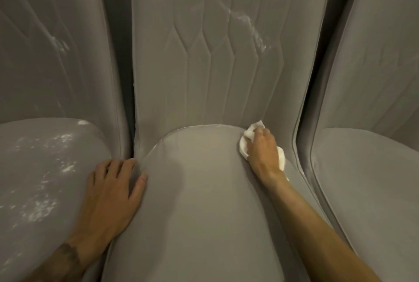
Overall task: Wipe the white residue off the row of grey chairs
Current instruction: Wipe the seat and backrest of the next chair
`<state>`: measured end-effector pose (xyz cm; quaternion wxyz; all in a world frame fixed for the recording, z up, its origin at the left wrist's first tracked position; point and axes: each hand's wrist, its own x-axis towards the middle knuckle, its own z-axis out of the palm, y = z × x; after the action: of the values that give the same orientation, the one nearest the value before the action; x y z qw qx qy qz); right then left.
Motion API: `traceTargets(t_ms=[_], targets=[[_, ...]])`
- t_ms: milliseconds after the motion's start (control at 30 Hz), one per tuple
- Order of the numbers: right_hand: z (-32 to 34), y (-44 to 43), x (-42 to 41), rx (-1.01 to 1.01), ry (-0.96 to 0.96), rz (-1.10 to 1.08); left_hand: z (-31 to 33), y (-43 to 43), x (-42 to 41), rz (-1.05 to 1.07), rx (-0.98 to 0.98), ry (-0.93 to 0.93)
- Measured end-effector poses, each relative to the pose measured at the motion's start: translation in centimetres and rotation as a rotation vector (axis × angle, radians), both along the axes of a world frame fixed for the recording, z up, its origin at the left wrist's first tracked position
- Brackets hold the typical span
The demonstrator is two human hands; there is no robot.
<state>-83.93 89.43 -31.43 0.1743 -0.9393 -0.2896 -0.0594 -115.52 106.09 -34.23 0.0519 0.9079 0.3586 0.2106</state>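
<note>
Three grey upholstered chairs stand side by side. On the middle chair's seat (199,191), my right hand (263,150) grips a crumpled white cloth (246,143) at the seat's back right corner, where seat meets backrest. My left hand (113,188) rests flat, fingers spread, on the middle seat's left edge beside the gap to the left chair. A streak of white residue (249,25) runs across the middle backrest's upper right. White flecks of residue (45,168) cover the left chair's seat, with a smear (60,43) on its backrest.
The right chair (367,179) sits close against the middle one, its seat and backrest showing almost no white marks. Narrow dark gaps (122,77) separate the chairs. A thin white line follows the rear rim of the middle seat (204,126).
</note>
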Motion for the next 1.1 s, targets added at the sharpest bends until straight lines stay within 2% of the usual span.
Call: traceTargets(t_ms=[100, 167, 233, 300, 333, 367, 467, 600, 700, 767, 800, 867, 933, 1000, 1100], targets=[[0.1, 2.7, 0.3, 0.040, 0.029, -0.054, 0.1, -0.1, 0.2, 0.004, 0.003, -0.013], [0.6, 5.6, -0.8, 0.072, 0.023, -0.002, 0.1, -0.1, 0.2, 0.009, -0.006, -0.011], [1.1, 7.8, -2.6, 0.075, 0.019, 0.185, 0.0, 0.1, 0.1, 0.013, 0.001, -0.015], [1.5, 7.9, -3.2, 0.085, 0.137, 0.418, -0.3, 0.2, -0.1, 0.006, 0.016, -0.018], [1.7, 7.2, -2.8, 0.088, 0.175, 0.460, -0.5, 0.2, -0.1, 0.004, 0.025, -0.022], [1.8, 6.1, -2.1, 0.102, 0.165, 0.452, -0.7, 0.3, -0.1, 0.005, 0.037, -0.026], [1.1, 3.1, 0.2, 0.083, -0.020, 0.246, -1.0, 0.5, -0.1, 0.007, 0.063, -0.028], [-0.1, 7.7, -1.3, 0.034, -0.050, 0.065, -0.8, 0.4, 0.2, 0.023, 0.046, -0.023], [-0.5, 12.6, -5.5, 0.091, 0.049, 0.351, -0.6, 0.3, 0.1, 0.022, 0.038, -0.012], [-0.6, 13.1, -6.8, 0.062, 0.117, 0.557, -0.5, 0.3, 0.0, 0.014, 0.031, -0.018], [-0.3, 12.5, -6.3, 0.046, 0.128, 0.590, -0.5, 0.2, 0.0, 0.010, 0.034, -0.022], [-0.2, 10.4, -4.0, 0.075, 0.106, 0.534, -0.5, 0.2, -0.1, 0.009, 0.047, -0.031], [-0.5, 8.1, -1.2, 0.093, 0.051, 0.355, -0.5, 0.2, 0.0, 0.013, 0.039, -0.036], [-0.9, 8.0, -0.7, 0.020, 0.006, 0.189, -0.6, 0.2, 0.1, 0.019, 0.027, -0.028], [-0.4, 11.7, -5.4, 0.051, 0.020, 0.237, -0.7, 0.4, 0.0, 0.022, 0.032, -0.015]])
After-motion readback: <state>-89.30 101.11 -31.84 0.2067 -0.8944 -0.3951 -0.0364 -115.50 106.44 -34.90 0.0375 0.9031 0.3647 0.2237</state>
